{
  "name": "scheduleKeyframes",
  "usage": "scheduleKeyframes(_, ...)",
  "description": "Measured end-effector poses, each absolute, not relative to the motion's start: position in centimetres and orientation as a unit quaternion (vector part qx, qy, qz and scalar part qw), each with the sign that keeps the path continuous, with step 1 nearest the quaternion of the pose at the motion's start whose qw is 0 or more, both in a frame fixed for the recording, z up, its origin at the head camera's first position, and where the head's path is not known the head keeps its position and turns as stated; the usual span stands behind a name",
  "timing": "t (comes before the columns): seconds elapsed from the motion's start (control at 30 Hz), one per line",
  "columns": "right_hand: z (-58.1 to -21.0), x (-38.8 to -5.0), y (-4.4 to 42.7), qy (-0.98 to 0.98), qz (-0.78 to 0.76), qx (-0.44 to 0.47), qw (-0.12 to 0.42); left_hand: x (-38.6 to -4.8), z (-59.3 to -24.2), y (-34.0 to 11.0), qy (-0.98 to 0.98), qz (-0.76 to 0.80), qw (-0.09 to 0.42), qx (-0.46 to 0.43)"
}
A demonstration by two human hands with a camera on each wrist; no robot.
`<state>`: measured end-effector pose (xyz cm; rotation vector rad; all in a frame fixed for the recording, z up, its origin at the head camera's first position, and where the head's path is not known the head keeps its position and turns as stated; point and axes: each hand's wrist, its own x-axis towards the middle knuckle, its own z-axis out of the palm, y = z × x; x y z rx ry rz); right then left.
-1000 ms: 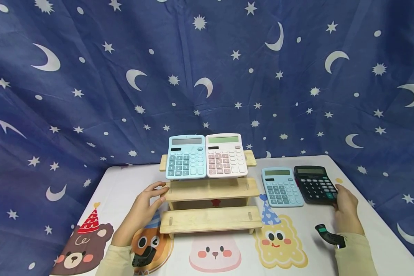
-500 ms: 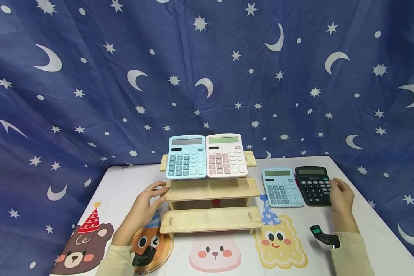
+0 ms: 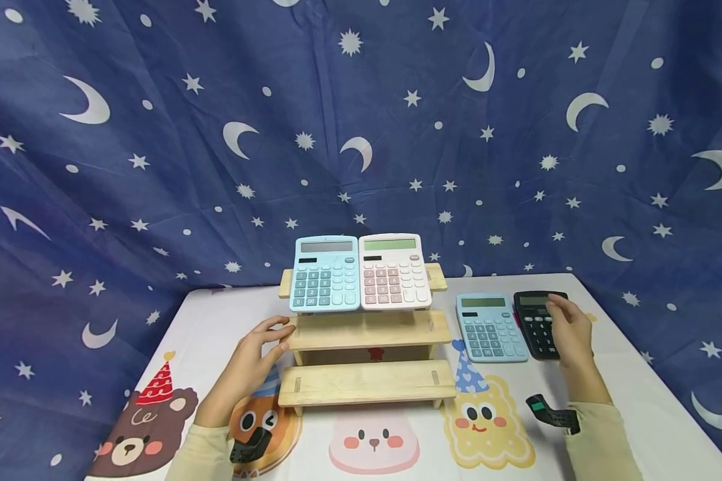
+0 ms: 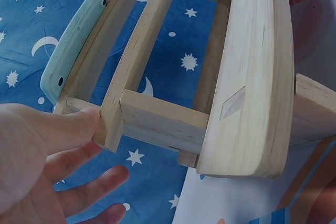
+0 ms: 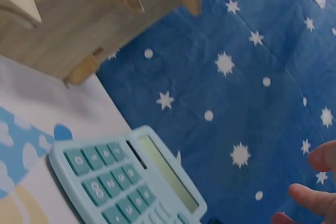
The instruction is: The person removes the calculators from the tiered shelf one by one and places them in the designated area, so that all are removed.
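My left hand [image 3: 247,367] pinches the left end of a three-tier wooden stand [image 3: 367,384]. In the left wrist view, its thumb [image 4: 79,127] lies on the wood and the other fingers spread below. On the stand's top tier, a light blue calculator [image 3: 326,274] and a white-and-pink calculator [image 3: 395,270] lean side by side. My right hand [image 3: 574,337] is over the right part of a black calculator [image 3: 537,327], hiding many of its keys; its fingers look loosely extended. Left of that lies another light blue calculator [image 3: 492,327], close up in the right wrist view.
A white tablecloth [image 3: 656,427] with cartoon prints covers the table. Behind it hangs a dark blue curtain [image 3: 361,120] with moons and stars. The stand's middle tier [image 3: 370,331] and front tier are bare wood.
My right hand has moved left from the black calculator's right edge to above it, its fingers coming away from the edge. My left hand has stayed on the stand.
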<state>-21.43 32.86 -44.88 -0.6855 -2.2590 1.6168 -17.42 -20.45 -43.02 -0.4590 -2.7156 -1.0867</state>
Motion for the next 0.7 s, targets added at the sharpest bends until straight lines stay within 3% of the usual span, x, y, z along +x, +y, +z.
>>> scheduleKeyframes(0.37,-43.6,-21.1,30.1,-0.812,0.546,-0.154,0.136,-17.5,-43.1,-20.5,-0.914,-0.363,0.091,-0.158)
scheduleKeyframes(0.43,-44.3,-21.5,30.1,-0.814,0.549,-0.133,0.133,-17.5,-43.1,-20.5,-0.914,-0.364,0.091,-0.158)
scheduleKeyframes(0.57,-49.1,-24.3,31.9,-0.815,0.550,-0.086,0.161,-17.5,-43.1,-20.5,-0.913,-0.364,0.091,-0.159)
scheduleKeyframes(0.7,-47.5,-23.2,30.4,-0.823,0.546,-0.059,0.144,-17.4,-43.1,-20.5,-0.913,-0.364,0.091,-0.158)
